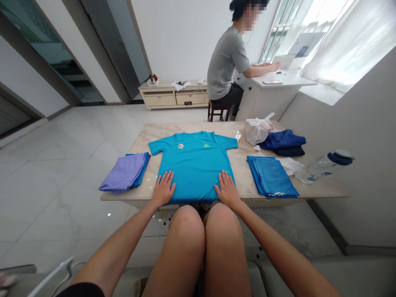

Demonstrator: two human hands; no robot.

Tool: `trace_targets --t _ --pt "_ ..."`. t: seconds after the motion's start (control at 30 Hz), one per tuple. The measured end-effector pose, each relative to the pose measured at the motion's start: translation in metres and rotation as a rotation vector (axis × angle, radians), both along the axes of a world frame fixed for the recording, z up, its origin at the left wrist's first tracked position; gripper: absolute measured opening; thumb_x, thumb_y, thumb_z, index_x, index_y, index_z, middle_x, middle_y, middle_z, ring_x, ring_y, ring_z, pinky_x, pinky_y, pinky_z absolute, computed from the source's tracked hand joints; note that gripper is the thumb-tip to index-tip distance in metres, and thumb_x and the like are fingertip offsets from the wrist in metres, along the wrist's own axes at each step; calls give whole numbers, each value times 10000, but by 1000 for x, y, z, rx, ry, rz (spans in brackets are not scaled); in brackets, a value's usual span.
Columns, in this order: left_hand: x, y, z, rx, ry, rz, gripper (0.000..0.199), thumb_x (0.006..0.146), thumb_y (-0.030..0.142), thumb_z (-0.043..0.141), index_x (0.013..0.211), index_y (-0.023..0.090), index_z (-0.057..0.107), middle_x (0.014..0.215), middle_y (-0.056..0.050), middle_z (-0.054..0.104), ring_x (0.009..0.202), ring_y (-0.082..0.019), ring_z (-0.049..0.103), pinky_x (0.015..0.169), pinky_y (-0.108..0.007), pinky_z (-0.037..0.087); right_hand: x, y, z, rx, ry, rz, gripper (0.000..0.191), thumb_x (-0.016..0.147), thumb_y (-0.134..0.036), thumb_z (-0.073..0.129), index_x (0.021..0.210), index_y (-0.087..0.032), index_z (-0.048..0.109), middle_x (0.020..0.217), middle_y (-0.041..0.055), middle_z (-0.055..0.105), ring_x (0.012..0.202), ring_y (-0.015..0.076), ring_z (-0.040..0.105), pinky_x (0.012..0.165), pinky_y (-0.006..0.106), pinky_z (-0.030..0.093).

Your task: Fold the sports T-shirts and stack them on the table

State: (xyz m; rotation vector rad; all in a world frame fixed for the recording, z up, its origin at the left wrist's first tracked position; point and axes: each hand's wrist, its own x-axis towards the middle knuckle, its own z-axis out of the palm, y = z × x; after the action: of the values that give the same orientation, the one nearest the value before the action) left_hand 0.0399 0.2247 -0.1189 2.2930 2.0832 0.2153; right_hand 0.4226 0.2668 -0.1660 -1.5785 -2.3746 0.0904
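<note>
A turquoise T-shirt [195, 169] lies spread on the table, front side up, its neck at the far side and its hem along the near edge. Two small emblems show on its chest. My left hand [163, 188] rests flat on the shirt's lower left side, fingers stretched out. On the lower right side lies my right hand [227, 188], also flat with fingers apart. Left of the shirt is a folded stack with a purple garment [122, 173] on top and blue cloth under it. A folded blue garment [270, 176] lies to the right.
The marble-patterned table [241, 189] also bears a white plastic bag [259, 128], dark blue clothes [284, 140], a white tissue [290, 166] and a clear bottle [324, 167] at the right. Beyond it, a person [224, 66] sits at a white desk [278, 82]. A low cabinet [163, 99] stands behind.
</note>
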Motion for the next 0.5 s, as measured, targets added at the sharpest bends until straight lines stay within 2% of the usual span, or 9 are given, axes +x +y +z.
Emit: trace_targets --t 0.27,0.5 --pt "1 0 3 -2 -16 20 710 1128 458 326 1788 211 410 1851 -99 381 1734 -322 334 1429 -580 234 6 2 0 -42 -62 59 823 1167 -577 351 1790 -39 351 1861 250 255 1746 425 249 1395 650 279" --pt "2 -1 2 -13 -38 22 717 1135 463 300 1787 182 403 1858 -107 361 1743 -318 314 1434 -580 217 10 3 0 -73 -47 62 833 1169 -600 289 1793 -52 356 1862 239 249 1750 412 242 1395 653 274"
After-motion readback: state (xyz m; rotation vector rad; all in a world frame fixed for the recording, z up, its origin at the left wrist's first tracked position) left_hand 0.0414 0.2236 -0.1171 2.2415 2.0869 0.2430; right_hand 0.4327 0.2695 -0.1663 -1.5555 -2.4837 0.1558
